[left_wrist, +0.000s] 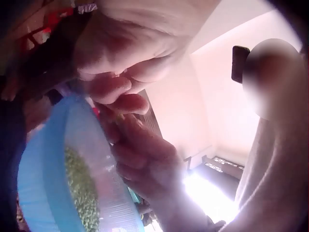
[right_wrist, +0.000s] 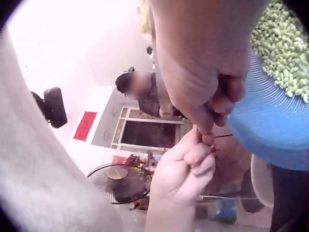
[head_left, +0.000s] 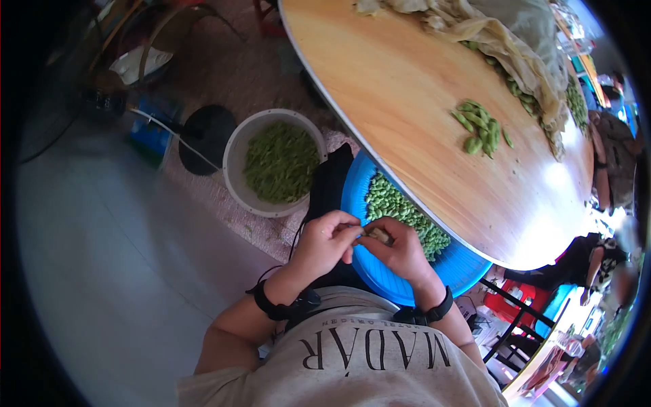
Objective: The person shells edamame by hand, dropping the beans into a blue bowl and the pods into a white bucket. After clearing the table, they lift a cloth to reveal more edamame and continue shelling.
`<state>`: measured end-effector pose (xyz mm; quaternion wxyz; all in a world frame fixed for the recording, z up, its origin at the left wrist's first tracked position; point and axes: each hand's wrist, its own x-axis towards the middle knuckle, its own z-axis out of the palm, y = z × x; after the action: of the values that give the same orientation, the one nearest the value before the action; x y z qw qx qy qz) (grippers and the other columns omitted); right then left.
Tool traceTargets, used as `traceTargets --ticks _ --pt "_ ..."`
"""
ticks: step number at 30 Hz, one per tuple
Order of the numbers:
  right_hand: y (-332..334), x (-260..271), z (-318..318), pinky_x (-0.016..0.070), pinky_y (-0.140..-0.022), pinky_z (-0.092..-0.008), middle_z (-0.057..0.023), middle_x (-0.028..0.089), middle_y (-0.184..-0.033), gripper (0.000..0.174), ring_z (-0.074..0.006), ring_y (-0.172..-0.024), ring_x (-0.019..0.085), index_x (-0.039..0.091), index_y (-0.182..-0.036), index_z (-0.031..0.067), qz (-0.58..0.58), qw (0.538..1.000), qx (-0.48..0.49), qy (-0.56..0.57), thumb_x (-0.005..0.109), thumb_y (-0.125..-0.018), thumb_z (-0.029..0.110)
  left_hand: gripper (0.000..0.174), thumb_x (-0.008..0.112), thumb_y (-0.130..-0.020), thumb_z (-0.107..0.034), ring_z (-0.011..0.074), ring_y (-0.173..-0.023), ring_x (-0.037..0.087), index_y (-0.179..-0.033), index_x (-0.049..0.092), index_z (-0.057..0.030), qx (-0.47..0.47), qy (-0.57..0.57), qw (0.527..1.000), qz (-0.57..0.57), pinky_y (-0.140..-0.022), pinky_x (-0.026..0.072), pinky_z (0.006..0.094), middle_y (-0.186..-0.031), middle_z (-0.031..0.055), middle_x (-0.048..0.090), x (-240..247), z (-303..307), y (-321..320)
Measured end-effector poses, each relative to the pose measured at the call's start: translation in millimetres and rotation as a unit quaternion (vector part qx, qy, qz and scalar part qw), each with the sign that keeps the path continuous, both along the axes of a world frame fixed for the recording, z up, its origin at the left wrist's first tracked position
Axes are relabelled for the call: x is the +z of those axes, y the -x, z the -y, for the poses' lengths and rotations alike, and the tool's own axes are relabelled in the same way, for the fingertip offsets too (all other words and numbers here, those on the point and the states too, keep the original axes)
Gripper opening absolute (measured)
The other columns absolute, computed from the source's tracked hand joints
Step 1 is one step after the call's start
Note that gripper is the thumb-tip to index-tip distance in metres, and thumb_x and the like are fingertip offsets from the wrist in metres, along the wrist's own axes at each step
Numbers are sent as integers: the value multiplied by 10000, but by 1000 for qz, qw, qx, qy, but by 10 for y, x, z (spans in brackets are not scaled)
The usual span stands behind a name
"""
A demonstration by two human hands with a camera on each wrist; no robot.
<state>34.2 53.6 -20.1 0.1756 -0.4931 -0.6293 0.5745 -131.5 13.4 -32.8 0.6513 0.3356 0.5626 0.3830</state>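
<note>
Looks like shelling: the left hand [head_left: 324, 243] and right hand [head_left: 401, 252] meet, fingers curled, pinching a small piece [head_left: 363, 233], maybe a pod, mostly hidden, by the blue basket [head_left: 381, 279] holding green beans [head_left: 392, 203]. Unopened pods [head_left: 483, 126] sit on the surface [head_left: 380, 74]. Next calls for easing any beans out over the basket.

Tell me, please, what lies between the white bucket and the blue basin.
Black fabric lies between the bucket and basin, in the head view.

Two hands [head_left: 325, 244] are meeting, two straps [head_left: 267, 304] hugging behind; one basket [head_left: 388, 279] is sitting under the right hand [head_left: 401, 249], one bucket [head_left: 234, 152] beyond the left hand [head_left: 325, 244], one table [head_left: 393, 102] ahead.
</note>
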Motion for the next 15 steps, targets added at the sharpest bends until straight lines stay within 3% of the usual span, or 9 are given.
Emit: traceTargets --ticks 2,6,8,10,11,12,13,14,15 --pt "8 -20 51 466 -610 -287 -115 608 -754 171 -193 -674 594 615 -842 10 -40 996 18 -83 689 -720 104 88 514 -851 -33 73 -468 524 -898 562 25 12 -20 1000 -6 -398 374 179 -701 53 585 -18 4 49" --pt "172 125 89 474 -595 -336 -156 597 -756 144 -292 -670 602 601 -837 3 -108 987 22 -120 651 -726 81 115 496 -876 -69 79 -495 538 -892 572 17 -14 13 1000 -1 -433 413 188 -682 52 585 176 13 156" --pt "283 32 49 477 -591 -301 -130 608 -755 151 -225 -660 611 611 -837 8 -87 984 3 -157 667 -728 94 135 498 -888 -98 78 -531 552 -901 585 5 41 -10 999 -26 -448 427 185 -699 49 589 226 7 184" --pt "335 27 21 473 -606 -334 -148 590 -746 160 -287 -677 595 601 -839 5 -109 971 -14 -210 663 -724 98 124 516 -879 -92 77 -568 566 -922 592 -4 81 -40 995 -43 -469 438 183 -733 42 595 314 -12 246" --pt "319 73 21 469 -609 -352 -166 582 -747 156 -318 -691 587 595 -832 0 -121 968 -19 -220 655 -722 93 120 529 -867 -81 82 -581 573 -935 592 -5 89 -62 984 -138 -484 450 191 -796 55 594 315 -37 340" --pt "284 126 31 465 -612 -369 -183 574 -749 151 -349 -704 578 589 -825 -5 -132 964 -24 -228 648 -721 88 123 542 -855 -70 86 -594 580 -948 592 -5 97 -84 965 -229 -500 463 199 -859 68 593 314 -59 416" --pt "205 204 45 462 -625 -363 -178 569 -743 147 -339 -705 574 589 -816 -5 -142 963 -8 -229 651 -724 91 186 577 -810 -45 183 -673 613 -992 585 -9 77 -141 922 -352 -566 501 248 -995 122 561 481 -103 425" --pt "106 251 69 462 -624 -361 -175 570 -743 146 -335 -703 573 590 -816 -5 -141 965 8 -220 651 -725 91 259 600 -765 -28 309 -781 603 -1022 574 -7 22 -304 767 -565 -670 508 313 -1081 185 519 360 -154 573" --pt "-2 285 103 463 -624 -359 -171 571 -742 145 -332 -700 573 591 -816 -5 -140 967 24 -211 651 -726 91 274 588 -777 -12 248 -771 610 -1051 570 -12 20 -339 719 -606 -615 506 275 -1104 168 513 429 -237 559"
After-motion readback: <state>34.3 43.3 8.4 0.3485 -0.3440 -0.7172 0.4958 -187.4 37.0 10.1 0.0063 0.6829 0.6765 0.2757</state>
